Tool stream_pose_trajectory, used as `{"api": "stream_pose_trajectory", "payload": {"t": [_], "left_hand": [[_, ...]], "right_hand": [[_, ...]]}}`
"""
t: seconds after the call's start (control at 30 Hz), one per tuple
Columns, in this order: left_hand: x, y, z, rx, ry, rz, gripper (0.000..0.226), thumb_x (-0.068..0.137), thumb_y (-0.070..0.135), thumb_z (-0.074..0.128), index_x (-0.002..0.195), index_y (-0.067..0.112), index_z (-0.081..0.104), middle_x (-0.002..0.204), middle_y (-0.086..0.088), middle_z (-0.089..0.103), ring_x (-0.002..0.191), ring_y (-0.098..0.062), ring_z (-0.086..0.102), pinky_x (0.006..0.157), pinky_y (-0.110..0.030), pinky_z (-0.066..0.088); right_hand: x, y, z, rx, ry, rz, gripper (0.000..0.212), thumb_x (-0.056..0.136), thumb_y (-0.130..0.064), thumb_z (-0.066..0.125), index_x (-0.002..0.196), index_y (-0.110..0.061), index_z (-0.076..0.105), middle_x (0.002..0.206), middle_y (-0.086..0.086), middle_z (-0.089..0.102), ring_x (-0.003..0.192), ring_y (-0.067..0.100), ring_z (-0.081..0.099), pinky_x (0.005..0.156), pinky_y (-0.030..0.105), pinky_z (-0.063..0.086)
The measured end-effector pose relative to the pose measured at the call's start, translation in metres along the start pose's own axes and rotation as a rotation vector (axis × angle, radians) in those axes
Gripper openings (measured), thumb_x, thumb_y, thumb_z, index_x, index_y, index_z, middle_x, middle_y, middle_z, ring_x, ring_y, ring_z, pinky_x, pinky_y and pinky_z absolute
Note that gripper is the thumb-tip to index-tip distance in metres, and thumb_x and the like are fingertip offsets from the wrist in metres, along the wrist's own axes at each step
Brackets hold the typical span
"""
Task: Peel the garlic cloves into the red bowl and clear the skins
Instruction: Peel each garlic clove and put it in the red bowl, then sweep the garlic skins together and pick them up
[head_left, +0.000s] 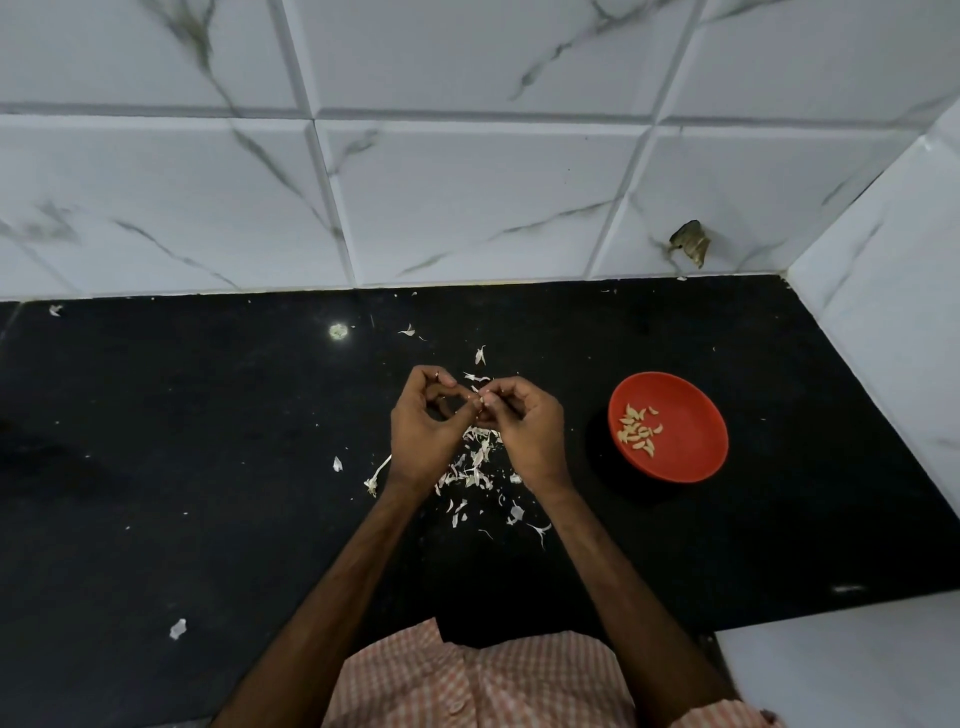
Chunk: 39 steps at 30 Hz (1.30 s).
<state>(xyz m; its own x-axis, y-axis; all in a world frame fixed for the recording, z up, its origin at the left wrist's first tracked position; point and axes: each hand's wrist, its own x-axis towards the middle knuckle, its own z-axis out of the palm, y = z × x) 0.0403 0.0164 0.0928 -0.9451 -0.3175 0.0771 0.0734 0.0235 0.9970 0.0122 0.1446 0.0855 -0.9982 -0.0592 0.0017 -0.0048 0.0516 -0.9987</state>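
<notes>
L hand (426, 434) + R hand (525, 432) pinch tiny pale garlic clove (481, 413); if it slips, prob lost among papery white skins (475, 462), centre of black stone counter (208, 467).

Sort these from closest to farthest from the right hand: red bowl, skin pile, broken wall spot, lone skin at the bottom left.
1. The skin pile, just below and beside the right hand.
2. The red bowl, off to its right.
3. The broken wall spot, up on the tile behind the bowl.
4. The lone skin, far left, near the counter's front.
</notes>
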Motion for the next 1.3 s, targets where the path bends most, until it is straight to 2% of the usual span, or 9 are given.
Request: {"api": "stream_pose_trajectory", "payload": {"t": [0.17, 0.27, 0.43, 0.57, 0.77, 0.93, 1.03, 1.13, 1.3], "left_hand": [[0.002, -0.004, 0.005, 0.096, 0.032, -0.047, 0.034, 0.078, 0.011, 0.081, 0.097, 0.015, 0.053, 0.084, 0.002, 0.073, 0.067, -0.015, 0.062, 0.061, -0.037, 0.050], [0.004, -0.006, 0.010, 0.131, 0.052, -0.062, 0.034, 0.080, 0.009, 0.078, 0.097, 0.017, 0.050, 0.085, 0.001, 0.070, 0.070, -0.008, 0.062, 0.065, -0.032, 0.051], [0.003, -0.007, 0.028, 0.092, 0.026, -0.071, 0.036, 0.085, 0.005, 0.074, 0.098, 0.021, 0.045, 0.091, -0.006, 0.071, 0.084, -0.014, 0.069, 0.077, -0.032, 0.057], [-0.001, -0.008, 0.055, -0.020, -0.046, -0.092, 0.036, 0.087, -0.001, 0.072, 0.097, 0.022, 0.046, 0.096, -0.016, 0.070, 0.089, -0.017, 0.069, 0.082, -0.029, 0.054], [-0.005, -0.006, 0.104, -0.196, -0.112, -0.247, 0.029, 0.092, -0.004, 0.064, 0.107, 0.010, 0.043, 0.090, -0.006, 0.070, 0.083, -0.013, 0.069, 0.068, -0.023, 0.056], [-0.010, -0.018, 0.131, -0.191, -0.110, -0.371, 0.023, 0.095, 0.004, 0.064, 0.112, 0.010, 0.049, 0.097, -0.002, 0.071, 0.083, -0.007, 0.066, 0.055, -0.023, 0.053], [-0.017, -0.030, 0.135, -0.175, -0.145, -0.418, 0.020, 0.101, 0.004, 0.054, 0.120, 0.009, 0.052, 0.110, -0.003, 0.074, 0.086, -0.005, 0.066, 0.060, -0.026, 0.054], [-0.021, -0.039, 0.135, -0.129, -0.155, -0.398, 0.021, 0.103, 0.012, 0.053, 0.124, 0.010, 0.057, 0.115, -0.002, 0.073, 0.093, -0.012, 0.064, 0.064, -0.028, 0.056], [-0.031, -0.056, 0.122, 0.208, -0.188, -0.248, 0.020, 0.104, 0.031, 0.052, 0.109, 0.021, 0.069, 0.103, 0.007, 0.072, 0.092, -0.007, 0.068, 0.071, -0.033, 0.059]], "right_hand": [[-0.002, -0.003, -0.001, -0.057, 0.009, -0.021, 0.011, 0.094, 0.006, 0.063, 0.095, -0.002, 0.071, 0.091, 0.011, 0.074, 0.084, 0.020, 0.076, 0.073, 0.033, 0.063], [-0.003, -0.002, -0.003, -0.033, 0.013, 0.021, 0.011, 0.095, 0.005, 0.062, 0.098, 0.000, 0.072, 0.094, 0.011, 0.075, 0.087, 0.021, 0.076, 0.075, 0.035, 0.064], [-0.007, -0.008, -0.017, 0.148, 0.038, 0.183, 0.019, 0.102, -0.003, 0.054, 0.098, -0.008, 0.072, 0.096, 0.009, 0.075, 0.095, 0.024, 0.074, 0.082, 0.039, 0.062], [-0.010, -0.012, -0.045, 0.248, 0.085, 0.255, 0.009, 0.097, -0.005, 0.063, 0.103, -0.006, 0.070, 0.104, 0.012, 0.074, 0.100, 0.024, 0.074, 0.085, 0.037, 0.062], [-0.011, -0.010, -0.096, 0.495, 0.159, 0.361, 0.017, 0.096, 0.007, 0.059, 0.103, -0.003, 0.070, 0.100, 0.010, 0.075, 0.097, 0.021, 0.074, 0.088, 0.034, 0.061], [0.001, 0.003, -0.151, 0.612, 0.364, 0.478, 0.033, 0.095, 0.020, 0.042, 0.104, 0.002, 0.069, 0.106, 0.014, 0.074, 0.103, 0.023, 0.072, 0.094, 0.033, 0.057], [0.008, 0.014, -0.181, 0.586, 0.450, 0.522, 0.036, 0.097, 0.015, 0.039, 0.120, 0.006, 0.065, 0.123, 0.018, 0.069, 0.118, 0.026, 0.066, 0.101, 0.035, 0.052], [0.011, 0.023, -0.198, 0.514, 0.451, 0.523, 0.035, 0.101, 0.007, 0.043, 0.126, -0.001, 0.064, 0.127, 0.011, 0.068, 0.126, 0.023, 0.059, 0.112, 0.040, 0.043], [0.011, 0.028, -0.201, 0.167, 0.360, 0.490, 0.033, 0.102, -0.012, 0.054, 0.132, -0.018, 0.065, 0.128, -0.006, 0.062, 0.126, 0.018, 0.055, 0.113, 0.040, 0.043]]}}
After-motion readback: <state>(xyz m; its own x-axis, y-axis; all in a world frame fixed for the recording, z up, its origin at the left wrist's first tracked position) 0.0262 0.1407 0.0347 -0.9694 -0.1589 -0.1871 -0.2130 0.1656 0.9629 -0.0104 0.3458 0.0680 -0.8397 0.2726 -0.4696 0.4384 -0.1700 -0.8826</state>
